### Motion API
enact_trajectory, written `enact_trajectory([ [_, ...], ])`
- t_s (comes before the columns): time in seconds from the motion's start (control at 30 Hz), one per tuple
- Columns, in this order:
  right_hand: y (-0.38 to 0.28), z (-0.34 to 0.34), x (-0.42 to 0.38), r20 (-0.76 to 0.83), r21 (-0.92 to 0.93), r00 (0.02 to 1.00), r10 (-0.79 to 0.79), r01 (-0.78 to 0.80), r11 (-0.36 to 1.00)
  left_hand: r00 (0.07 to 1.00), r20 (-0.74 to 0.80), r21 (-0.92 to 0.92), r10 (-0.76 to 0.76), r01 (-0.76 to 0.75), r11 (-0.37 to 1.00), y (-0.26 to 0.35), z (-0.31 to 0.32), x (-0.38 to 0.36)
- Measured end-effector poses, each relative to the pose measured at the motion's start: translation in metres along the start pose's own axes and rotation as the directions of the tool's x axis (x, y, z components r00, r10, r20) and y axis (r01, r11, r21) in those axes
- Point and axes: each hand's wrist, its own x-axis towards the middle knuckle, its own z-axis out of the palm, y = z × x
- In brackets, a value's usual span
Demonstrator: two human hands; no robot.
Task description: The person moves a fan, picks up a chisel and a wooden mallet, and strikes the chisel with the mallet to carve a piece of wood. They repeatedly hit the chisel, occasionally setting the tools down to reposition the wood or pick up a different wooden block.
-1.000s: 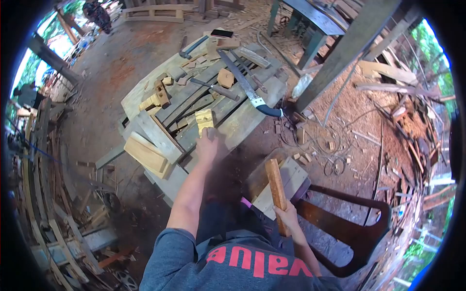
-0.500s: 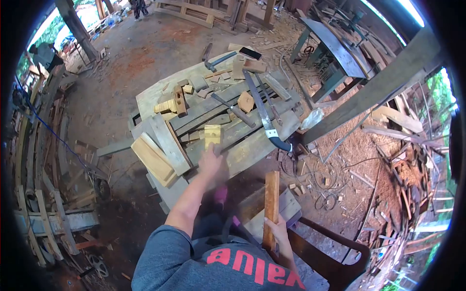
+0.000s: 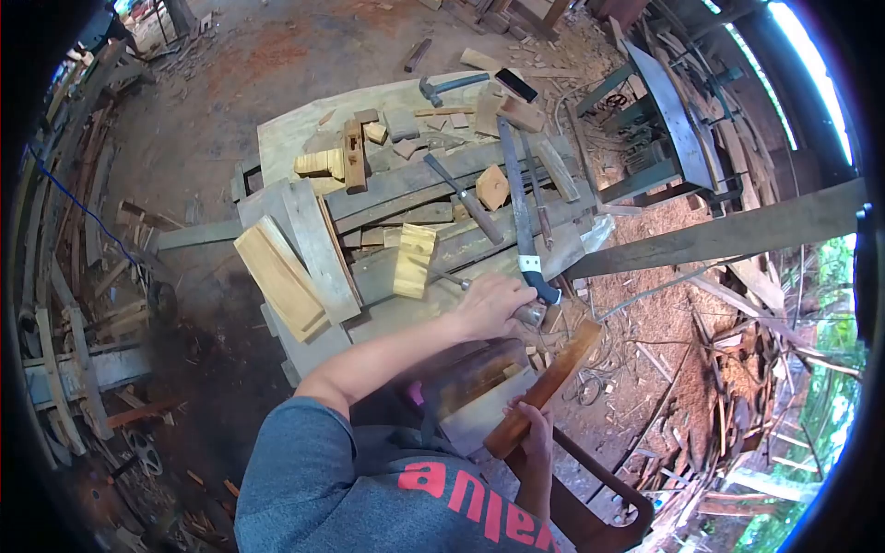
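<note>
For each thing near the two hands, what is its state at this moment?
left hand: closed on a metal tool lying on the bench
right hand: gripping the wooden stick
wooden stick: held tilted, clear of the bench
yellow wood block: lying free on the planks
machete: lying flat, untouched
hammer: lying flat at the far edge

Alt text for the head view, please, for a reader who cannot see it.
The person's left hand reaches to the handle end of a long blade on a cluttered plank bench, while the right hand holds a wooden stick. A yellow wood block lies nearby.
</note>
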Motion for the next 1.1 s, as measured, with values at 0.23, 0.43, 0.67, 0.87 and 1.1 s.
enact_trajectory([
  [0.23, -0.009, -0.003, -0.002, -0.028, -0.148, 0.99, -0.142, 0.136, 0.98, 0.987, 0.106, -0.061, -0.118, 0.124, 0.99, -0.042, 0.017, 0.003],
  [0.43, -0.032, 0.012, -0.007, 0.014, -0.188, 0.988, -0.154, 0.154, 0.97, 0.958, 0.249, -0.042, -0.141, 0.156, 0.987, -0.057, 0.027, 0.009],
  [0.67, -0.083, 0.027, -0.019, 0.055, -0.227, 0.923, -0.382, 0.384, 0.895, 0.967, -0.124, -0.024, -0.223, 0.222, 0.975, -0.044, 0.033, 0.006],
  [0.87, -0.101, 0.04, -0.03, 0.053, -0.187, 0.89, -0.452, 0.454, 0.871, 0.957, -0.244, -0.025, -0.156, 0.154, 0.988, -0.046, 0.022, 0.015],
  [1.1, -0.111, 0.061, -0.027, 0.046, -0.358, 0.898, -0.439, 0.425, 0.831, 0.938, -0.259, -0.046, -0.23, 0.226, 0.973, -0.052, 0.025, 0.017],
])
